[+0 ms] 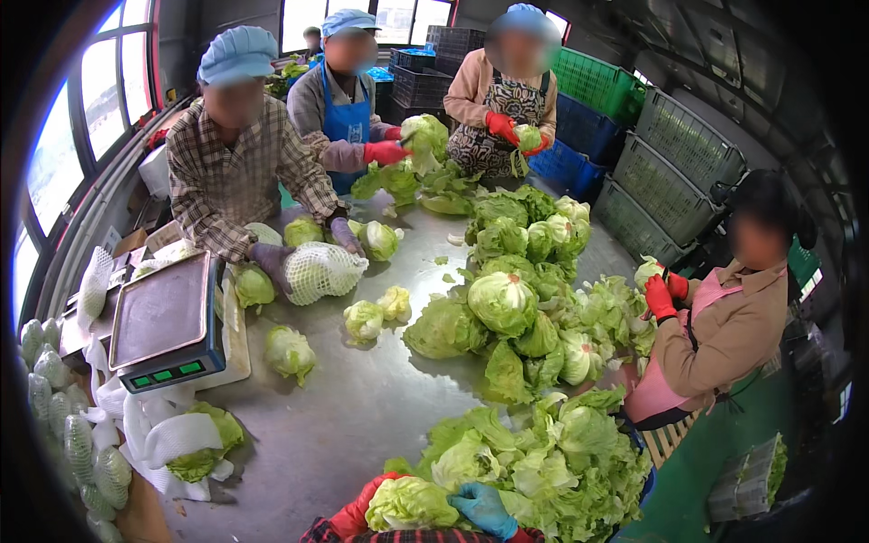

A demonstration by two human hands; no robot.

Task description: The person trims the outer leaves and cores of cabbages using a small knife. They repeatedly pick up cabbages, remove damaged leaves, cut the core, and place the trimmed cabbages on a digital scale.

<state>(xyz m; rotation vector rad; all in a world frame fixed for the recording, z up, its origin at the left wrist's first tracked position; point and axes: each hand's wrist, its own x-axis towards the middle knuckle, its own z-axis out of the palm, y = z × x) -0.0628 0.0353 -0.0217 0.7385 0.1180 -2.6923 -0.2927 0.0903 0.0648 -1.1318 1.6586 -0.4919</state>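
At the bottom edge, my left hand (360,508) in a red glove holds a head of iceberg lettuce (411,503) from its left side. My right hand (483,509), in a blue glove over a red cuff, has its fingertips at the lettuce's right edge; whether a leaf is pinched there is hard to see. Right beside that hand spreads a large heap of loose lettuce leaves (563,468). Farther up the metal table (326,427) is a pile of lettuce heads (502,302), some with cut stems facing up.
A digital scale (163,319) stands left, near foam-net sleeves (146,441) and netted lettuces (78,441). A co-worker's gloved hands (271,265) hold a netted lettuce (324,271). Three other co-workers handle lettuce around the table. Stacked plastic crates (672,176) stand behind, right.
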